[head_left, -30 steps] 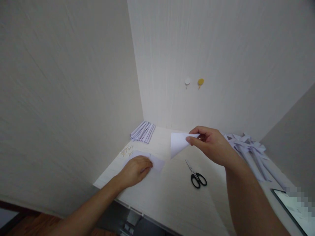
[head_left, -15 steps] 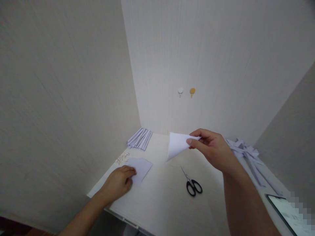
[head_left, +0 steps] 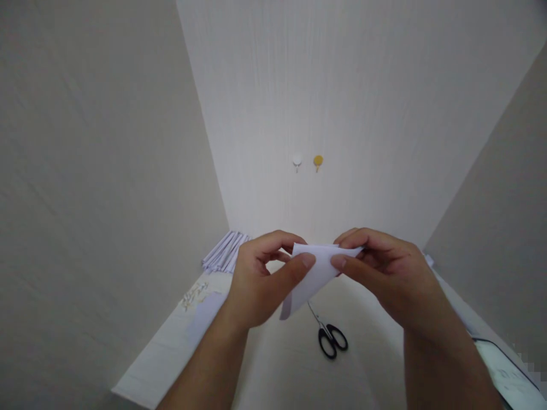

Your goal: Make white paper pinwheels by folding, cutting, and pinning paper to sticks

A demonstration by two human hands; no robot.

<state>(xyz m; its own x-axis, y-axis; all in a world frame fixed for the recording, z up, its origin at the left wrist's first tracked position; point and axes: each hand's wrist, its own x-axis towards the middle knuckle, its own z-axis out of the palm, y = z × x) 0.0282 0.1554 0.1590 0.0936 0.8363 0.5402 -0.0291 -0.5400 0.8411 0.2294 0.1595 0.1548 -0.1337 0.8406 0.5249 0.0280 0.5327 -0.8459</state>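
Observation:
Both hands hold a folded white paper (head_left: pixel 315 272) in the air above the white table (head_left: pixel 277 364). My left hand (head_left: pixel 260 282) pinches the paper's left part between thumb and fingers. My right hand (head_left: pixel 384 273) pinches its upper right corner the same way. The paper's pointed end hangs down toward the table. Black-handled scissors (head_left: pixel 328 336) lie on the table just below the paper. A flat white sheet (head_left: pixel 205 313) rests on the table at the left, apart from my left hand.
A bundle of folded paper strips (head_left: pixel 224 256) lies at the back left corner, with small metal clips (head_left: pixel 192 295) in front of it. A phone or tablet (head_left: pixel 506 373) lies at the right edge. Two round hooks, white (head_left: pixel 297 162) and yellow (head_left: pixel 318 162), sit on the back wall.
My left hand has left the flat sheet on the table and risen to grip the folded paper beside my right hand. The view has tilted and shifted right.

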